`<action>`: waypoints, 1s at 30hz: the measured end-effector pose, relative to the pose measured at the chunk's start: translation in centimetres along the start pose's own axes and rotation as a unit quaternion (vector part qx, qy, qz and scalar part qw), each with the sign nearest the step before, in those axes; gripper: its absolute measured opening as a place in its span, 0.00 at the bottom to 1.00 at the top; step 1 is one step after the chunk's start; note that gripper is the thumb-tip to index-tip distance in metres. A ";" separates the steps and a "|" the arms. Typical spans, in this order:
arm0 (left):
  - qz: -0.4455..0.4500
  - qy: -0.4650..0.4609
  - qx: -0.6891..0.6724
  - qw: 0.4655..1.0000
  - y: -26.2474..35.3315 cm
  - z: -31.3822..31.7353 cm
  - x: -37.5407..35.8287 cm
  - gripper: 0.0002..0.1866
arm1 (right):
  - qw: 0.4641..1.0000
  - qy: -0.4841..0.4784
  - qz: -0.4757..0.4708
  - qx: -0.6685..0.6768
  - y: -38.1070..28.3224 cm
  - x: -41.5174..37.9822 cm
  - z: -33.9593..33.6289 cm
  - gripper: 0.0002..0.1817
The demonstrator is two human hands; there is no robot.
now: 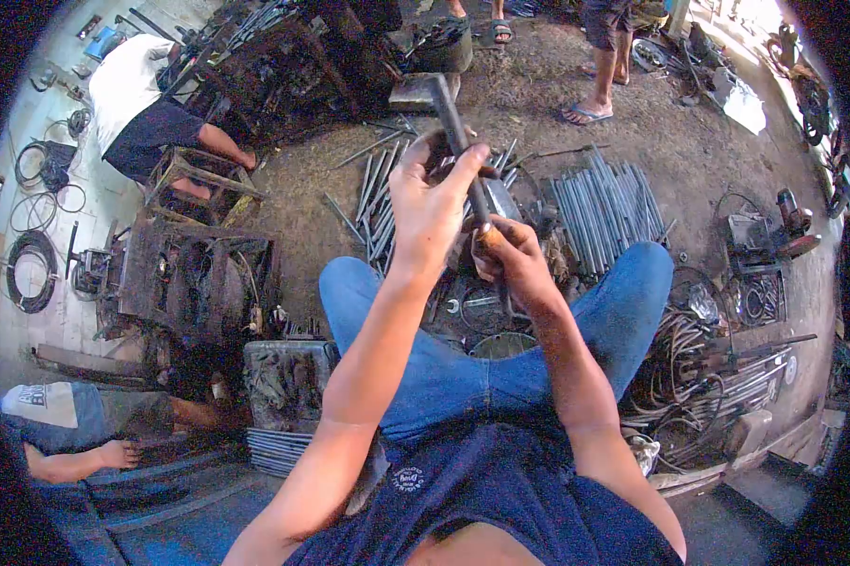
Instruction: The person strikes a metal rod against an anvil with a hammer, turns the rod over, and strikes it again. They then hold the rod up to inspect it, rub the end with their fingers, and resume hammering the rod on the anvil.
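Note:
In front of my bent knees, a dark metal rod [450, 115] slants from upper left to lower right. My left hand [425, 203] is closed around its middle, thumb lying along the metal. Lower down, my right hand [519, 255] grips the same rod, with fingers curled round it. Beyond my left hand, loose grey rods [378, 193] lie scattered on the ground. A neat row of similar rods [609, 203] lies to the right, past my right knee. Between my legs an open-end wrench [454, 307] shows, close below my hands.
A person in white [128, 90] bends by a wooden stool [184, 184]; another person's arm [95, 459] is at lower left. Sandalled feet [590, 113] stand ahead. A greasy machine [199, 274] is left, a metal box [288, 377] nearer. Bent rods [689, 406] pile up at right.

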State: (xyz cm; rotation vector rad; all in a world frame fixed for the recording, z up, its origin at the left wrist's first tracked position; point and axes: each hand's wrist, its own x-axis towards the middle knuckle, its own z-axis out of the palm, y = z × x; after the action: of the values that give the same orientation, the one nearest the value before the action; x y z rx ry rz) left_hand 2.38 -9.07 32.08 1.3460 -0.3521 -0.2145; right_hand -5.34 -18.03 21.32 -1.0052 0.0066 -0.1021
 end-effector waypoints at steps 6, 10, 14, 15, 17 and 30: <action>0.496 -0.081 0.474 0.723 2.7 -2.6 -0.5 0.24 | 0.985 0.028 0.057 -0.158 -1.1 0.0 -1.5 0.18; 0.406 -0.292 0.635 0.589 3.9 -5.1 -0.1 0.19 | 0.909 0.001 -0.064 -0.412 -3.0 -0.3 -1.0 0.18; 0.309 -0.383 0.672 0.553 4.1 -7.7 -1.3 0.18 | 0.863 -0.046 -0.151 -0.480 -4.6 -0.4 -0.5 0.16; 0.301 -0.366 0.681 0.558 3.6 -8.4 -1.8 0.18 | 0.853 -0.085 -0.110 -0.503 -5.4 -0.3 -0.4 0.15; 0.293 -0.352 0.687 0.564 2.5 -9.5 -2.6 0.18 | 0.841 -0.121 -0.065 -0.524 -6.4 -0.3 0.3 0.16; 0.108 -0.039 0.401 0.909 -3.1 -14.0 -7.5 0.11 | 0.979 0.048 -0.033 -0.194 -9.5 -0.1 0.6 0.15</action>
State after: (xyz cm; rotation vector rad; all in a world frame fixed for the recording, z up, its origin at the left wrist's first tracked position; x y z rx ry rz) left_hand 0.77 5.60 25.58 2.0945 -0.7018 0.0830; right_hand -6.19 -22.61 29.66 -1.3910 0.0835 -0.2152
